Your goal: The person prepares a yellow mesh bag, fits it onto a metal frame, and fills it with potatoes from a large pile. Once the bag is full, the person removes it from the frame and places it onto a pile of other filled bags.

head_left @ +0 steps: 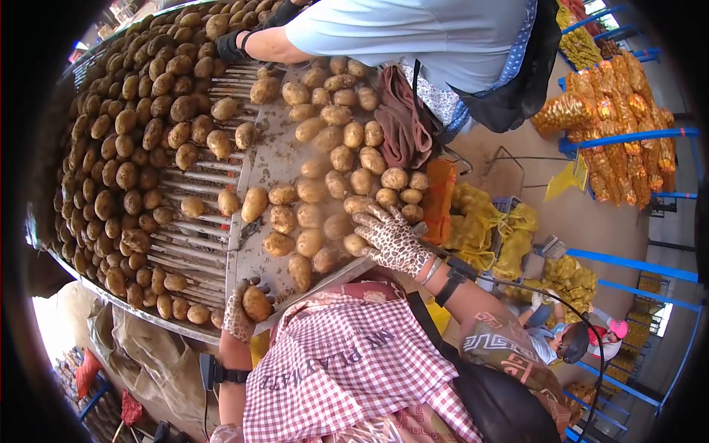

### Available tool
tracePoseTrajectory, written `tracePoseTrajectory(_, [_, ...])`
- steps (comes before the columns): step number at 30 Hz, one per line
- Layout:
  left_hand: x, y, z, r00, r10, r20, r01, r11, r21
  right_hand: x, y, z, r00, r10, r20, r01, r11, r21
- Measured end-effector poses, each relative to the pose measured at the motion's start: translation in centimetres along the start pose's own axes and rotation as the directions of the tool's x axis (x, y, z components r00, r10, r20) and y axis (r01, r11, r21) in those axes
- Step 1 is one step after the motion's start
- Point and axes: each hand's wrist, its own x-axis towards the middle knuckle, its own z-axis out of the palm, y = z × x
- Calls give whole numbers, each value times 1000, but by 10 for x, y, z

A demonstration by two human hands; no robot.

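My left hand [240, 314], in a spotted glove, is closed around a potato [257, 303] at the near edge of the metal sorting table [255, 173]. Further right, my right hand [391, 238], in a matching leopard-print glove, reaches over the table's edge. Its fingers are spread and touch potatoes [355, 244] at the right end of the loose group. Soil-dusted potatoes [310, 190] lie on the metal plate between and beyond my hands.
Many potatoes [125, 175] cover the slatted rollers [196, 240] on the left. Across the table, a co-worker's dark-gloved hand [233, 46] reaches among potatoes. A brown cloth [402, 118] lies at the right edge. Yellow net bags [509, 236] and stacked sacks [617, 111] stand to the right.
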Motion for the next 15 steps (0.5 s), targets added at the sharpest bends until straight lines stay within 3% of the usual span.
tracePoseTrajectory(2, [10,-3,7,1000,6,-4,-5,988,153,3,-2,-6,998,14,56,-12,999,-38])
tracePoseTrajectory(4, [41,-12,-1,1000,-3,17,0,980,197,11,-5,-9,989,142,-47,-143,990,-14])
tracePoseTrajectory(5, [49,-14,6,1000,-22,13,18,972,235,21,-14,-21,959,187,-212,-166,980,111])
tracePoseTrajectory(6, [54,-16,21,999,-39,7,36,962,271,28,-13,-30,954,106,-279,-60,984,167])
tracePoseTrajectory(8, [55,-22,58,996,81,30,-85,886,456,45,-5,-27,967,27,-254,22,982,188])
tracePoseTrajectory(9, [76,-30,52,981,107,161,-178,819,545,53,-10,-34,967,0,-256,43,986,163])
tracePoseTrajectory(10, [48,-23,88,992,-26,126,-27,918,396,63,-21,-49,960,-16,-280,77,975,208])
tracePoseTrajectory(11, [47,-28,96,980,12,200,-91,918,386,77,-23,-48,955,-58,-291,123,970,212])
tracePoseTrajectory(12, [43,-29,101,940,117,319,-253,868,427,94,-28,-50,947,-100,-304,171,961,216])
tracePoseTrajectory(13, [39,-29,104,907,170,386,-344,828,443,113,-35,-53,961,-59,-269,155,924,350])
tracePoseTrajectory(14, [34,-27,107,866,214,452,-431,779,456,127,-38,-54,967,-93,-237,150,960,236])
tracePoseTrajectory(15, [34,-29,103,872,183,455,-364,864,349,148,-37,-46,956,-111,-271,173,961,215])
